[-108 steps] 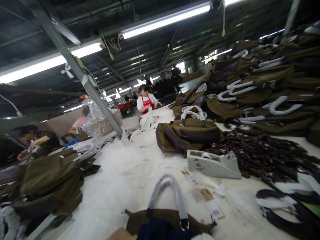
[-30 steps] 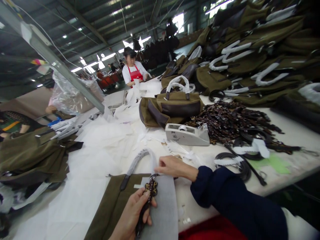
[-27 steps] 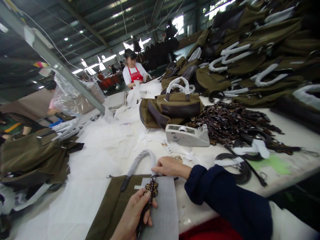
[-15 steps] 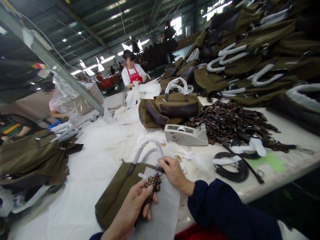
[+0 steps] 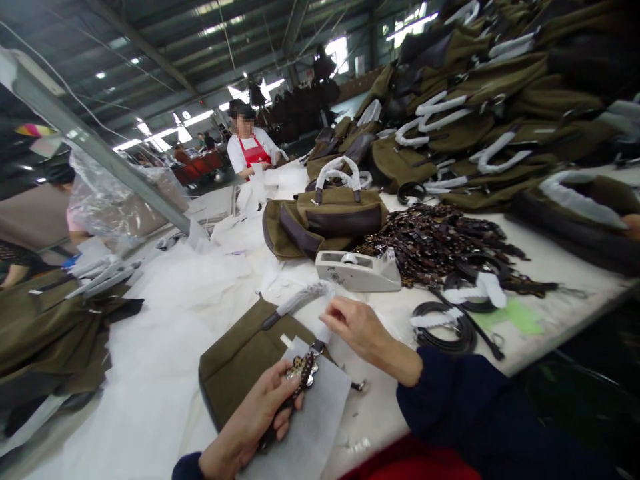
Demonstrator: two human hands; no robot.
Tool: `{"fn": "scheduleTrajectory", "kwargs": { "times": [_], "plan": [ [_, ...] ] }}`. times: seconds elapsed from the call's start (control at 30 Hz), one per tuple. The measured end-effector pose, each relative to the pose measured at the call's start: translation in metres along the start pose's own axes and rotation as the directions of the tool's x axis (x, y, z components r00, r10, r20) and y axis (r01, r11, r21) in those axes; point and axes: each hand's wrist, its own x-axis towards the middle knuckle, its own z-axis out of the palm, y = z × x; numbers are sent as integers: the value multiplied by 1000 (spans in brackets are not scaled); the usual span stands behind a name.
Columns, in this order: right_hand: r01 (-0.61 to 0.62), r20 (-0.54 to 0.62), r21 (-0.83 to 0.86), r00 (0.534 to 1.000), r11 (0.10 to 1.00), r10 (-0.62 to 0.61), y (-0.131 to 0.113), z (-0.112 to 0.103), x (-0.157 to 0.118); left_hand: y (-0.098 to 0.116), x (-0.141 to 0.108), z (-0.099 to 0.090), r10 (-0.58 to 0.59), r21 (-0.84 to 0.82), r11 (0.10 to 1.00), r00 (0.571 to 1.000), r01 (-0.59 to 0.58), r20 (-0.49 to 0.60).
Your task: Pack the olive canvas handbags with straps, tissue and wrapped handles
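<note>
An olive fabric bag [image 5: 245, 353] lies on the table before me, with a handle [image 5: 303, 297] in white wrapping. My left hand [image 5: 265, 407] is closed around a leopard-print and dark brown bag charm [image 5: 305, 370] whose dark strands hang below the fingers. Under the charm, a white paper sheet [image 5: 320, 407] covers part of the bag. Beside the handle's right end is my right hand [image 5: 357, 327], its fingers curled and pressed together. What they pinch, if anything, is hidden.
A tape dispenser [image 5: 357, 270] and another olive bag [image 5: 325, 223] stand behind. To the right lie a heap of dark charms [image 5: 440, 240] and coiled straps [image 5: 440, 330]. Bags pile up at back right and left. Another person's hand [image 5: 633, 227] touches a bag at far right.
My right hand has lifted off the charm's top and moved slightly up and right. The bag and paper have turned a little. The camera view has shifted right. A hand appears at far right.
</note>
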Motion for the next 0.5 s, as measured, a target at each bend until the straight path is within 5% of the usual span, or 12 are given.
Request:
{"fn": "scheduleTrajectory", "kwargs": {
  "times": [0.1, 0.23, 0.33, 0.5],
  "plan": [
    [193, 276, -193, 951, 962, -136, -16, 4, 26, 5, 0, 2, 0, 9, 1000, 1000, 0, -1],
    [278, 649, -284, 760, 917, -29, -26, 24, 55, 9, -1, 2, -3, 29, 1000, 1000, 3, -6],
    [247, 715, -256, 699, 935, 11, -25, 33, 63, 9, -2, 2, -8, 40, 999, 1000, 8, -9],
    [218, 696, -247, 718, 944, 16, -19, 35, 61, 13, -4, -1, -17, 26, 1000, 1000, 17, -7]
  ]
}}
